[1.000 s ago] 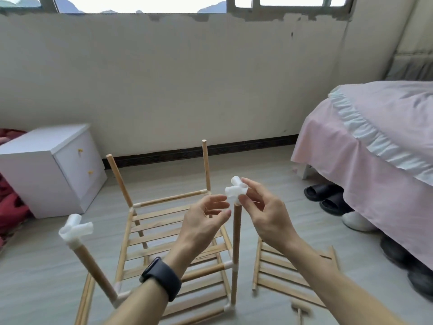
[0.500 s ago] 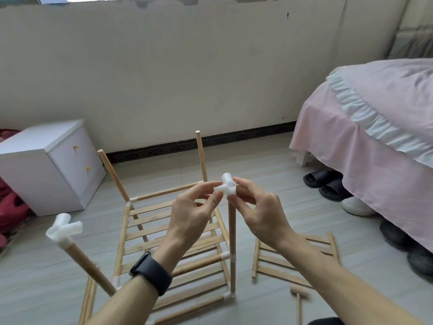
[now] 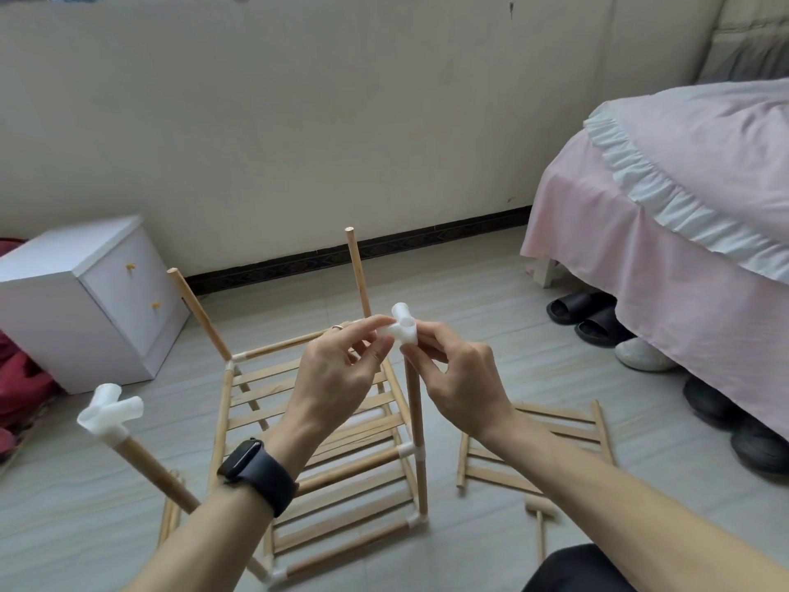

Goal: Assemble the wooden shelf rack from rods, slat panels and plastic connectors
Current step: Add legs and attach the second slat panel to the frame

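From the head view, the half-built rack (image 3: 328, 425) stands on the floor (image 3: 469, 292) in front of the person. It is a frame of pale wooden rods with slatted shelves, joined at the corners by small white plastic sleeves. Four uprights rise from it. The two far ones, a leaning rod (image 3: 200, 316) and a straighter rod (image 3: 357, 271), end in bare wood. The near left upright (image 3: 153, 472) tilts outward and carries a capped connector (image 3: 111, 414) with several open sockets.

At the top of the near right upright (image 3: 415, 420) sits a white plastic connector (image 3: 403, 329), a multi-way piece with round hollow sockets. Fingers hide the joint, so I cannot tell how far it is pushed on. The left hand (image 3: 337, 378), with a dark watch (image 3: 260, 474) on its wrist, pinches one side socket between thumb and fingers (image 3: 367, 326). The right hand (image 3: 459, 378) has its fingers (image 3: 427, 335) curled round the lower part from the other side.

A loose slat panel (image 3: 538, 446) lies flat on the floor just right of the rack, with a small wooden mallet (image 3: 540, 512) near its front corner. A white bedside cabinet (image 3: 85, 301) stands to the left, near the leaning rod. A bed (image 3: 683, 207) with pink covers fills the right side, with slippers (image 3: 585, 311) at its edge. Open floor runs between the rack and the wall (image 3: 341, 121).
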Tool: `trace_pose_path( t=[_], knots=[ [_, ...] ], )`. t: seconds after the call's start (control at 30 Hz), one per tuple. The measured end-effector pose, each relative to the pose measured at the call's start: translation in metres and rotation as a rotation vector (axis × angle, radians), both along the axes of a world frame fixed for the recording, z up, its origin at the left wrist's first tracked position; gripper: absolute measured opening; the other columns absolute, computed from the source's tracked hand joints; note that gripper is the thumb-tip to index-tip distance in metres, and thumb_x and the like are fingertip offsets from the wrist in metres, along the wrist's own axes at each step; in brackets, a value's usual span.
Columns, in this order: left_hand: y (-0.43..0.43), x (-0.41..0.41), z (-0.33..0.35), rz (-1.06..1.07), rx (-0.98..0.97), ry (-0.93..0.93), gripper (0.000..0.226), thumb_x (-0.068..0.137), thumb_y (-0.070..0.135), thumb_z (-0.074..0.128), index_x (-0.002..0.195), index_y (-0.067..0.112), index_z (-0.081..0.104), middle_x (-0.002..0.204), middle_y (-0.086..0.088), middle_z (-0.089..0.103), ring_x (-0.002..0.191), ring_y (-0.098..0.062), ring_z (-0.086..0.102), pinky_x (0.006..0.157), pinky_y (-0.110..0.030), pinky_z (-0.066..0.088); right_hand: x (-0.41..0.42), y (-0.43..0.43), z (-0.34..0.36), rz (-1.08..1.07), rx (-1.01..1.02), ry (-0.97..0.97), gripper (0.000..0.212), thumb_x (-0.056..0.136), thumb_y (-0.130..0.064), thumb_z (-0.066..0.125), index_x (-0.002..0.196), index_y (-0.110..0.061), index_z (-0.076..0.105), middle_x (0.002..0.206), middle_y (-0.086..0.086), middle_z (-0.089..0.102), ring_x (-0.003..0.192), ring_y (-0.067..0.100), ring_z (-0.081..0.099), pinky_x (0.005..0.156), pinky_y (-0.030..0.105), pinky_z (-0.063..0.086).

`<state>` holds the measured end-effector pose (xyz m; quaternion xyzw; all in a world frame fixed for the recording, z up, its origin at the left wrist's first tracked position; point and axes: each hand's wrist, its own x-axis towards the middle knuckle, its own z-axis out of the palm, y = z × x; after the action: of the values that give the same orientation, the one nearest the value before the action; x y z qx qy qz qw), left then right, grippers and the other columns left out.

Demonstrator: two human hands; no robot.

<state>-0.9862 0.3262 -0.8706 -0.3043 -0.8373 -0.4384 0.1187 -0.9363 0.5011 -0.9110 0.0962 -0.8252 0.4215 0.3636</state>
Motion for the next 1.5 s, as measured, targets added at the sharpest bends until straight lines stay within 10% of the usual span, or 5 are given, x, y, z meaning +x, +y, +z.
trace_pose_path(
  t=[0.27,0.7,1.07,1.3,1.5],
  knots=[
    [0.010,-0.014,0.022,-0.135,-0.178,-0.038,0.029,0.095,0.043,0.062,0.121,0.056,0.062,0.096,0.012,0.062,0.087,0.000,0.056,0.070,-0.016,0.048,-0.006,0.004,-0.011,0.142,-0.156,-0.226,0.028,0.096,-0.033,0.069,0.120,-0.017,0.071,0.100,-0.012,0.074,0.095,0.000,0.071,0.085,0.018,0.057],
    [0.008,-0.012,0.008,-0.090,-0.267,0.401,0.036,0.095,0.025,0.065,0.131,0.029,0.066,0.088,0.003,0.063,0.075,-0.012,0.051,0.061,-0.025,0.044,-0.010,-0.006,-0.037,0.056,-0.105,-0.186,0.017,0.099,-0.027,0.066,0.093,-0.012,0.072,0.058,-0.002,0.060,0.052,0.017,0.055,0.045,0.018,0.041],
    [0.015,-0.013,0.012,-0.107,-0.367,0.442,0.038,0.097,0.027,0.064,0.135,0.030,0.062,0.089,0.000,0.068,0.074,-0.011,0.052,0.060,-0.029,0.049,-0.010,-0.001,-0.038,0.056,-0.124,-0.169,0.016,0.099,-0.028,0.065,0.091,-0.016,0.071,0.056,-0.004,0.056,0.049,0.016,0.052,0.045,0.020,0.041],
    [-0.030,-0.013,0.036,-0.102,-0.496,0.196,0.068,0.096,0.059,0.049,0.148,0.067,0.007,0.122,0.017,0.056,0.112,-0.004,0.051,0.087,-0.027,0.045,-0.001,-0.006,-0.034,0.079,-0.187,-0.329,0.027,0.096,-0.036,0.068,0.120,-0.024,0.066,0.096,-0.019,0.070,0.092,-0.009,0.065,0.082,0.009,0.052],
    [-0.142,-0.021,0.054,0.296,-0.358,0.236,0.042,0.098,0.041,0.056,0.140,0.040,0.054,0.116,0.009,0.060,0.114,-0.016,0.053,0.091,-0.039,0.045,-0.002,-0.024,0.000,0.151,-0.529,-0.324,0.041,0.087,-0.066,0.053,0.114,-0.035,0.057,0.105,-0.013,0.068,0.093,-0.007,0.065,0.073,0.007,0.051]
  ],
)
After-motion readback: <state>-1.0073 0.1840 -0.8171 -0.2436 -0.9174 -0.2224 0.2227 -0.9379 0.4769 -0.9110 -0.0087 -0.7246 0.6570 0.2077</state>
